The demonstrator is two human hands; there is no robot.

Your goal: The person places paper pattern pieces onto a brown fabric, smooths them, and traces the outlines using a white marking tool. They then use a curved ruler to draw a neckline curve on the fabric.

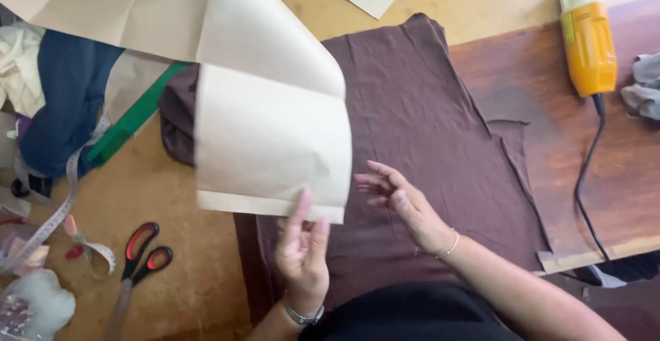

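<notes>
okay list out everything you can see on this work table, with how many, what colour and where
paper pattern sheet: 1, tan, lifted over the fabric's left part
fabric: 1, dark brown, spread flat at centre
scissors: 1, red and black handles, lower left
measuring tape: 1, pale, left edge
ruler: 1, green, left of the fabric
electric cutter: 1, yellow, top right, black cord trailing down
cloth pile: navy and cream, upper left
table: 1, tan board with dark wood at right
left hand: pinching the paper's lower edge
right hand: open above the fabric
</notes>
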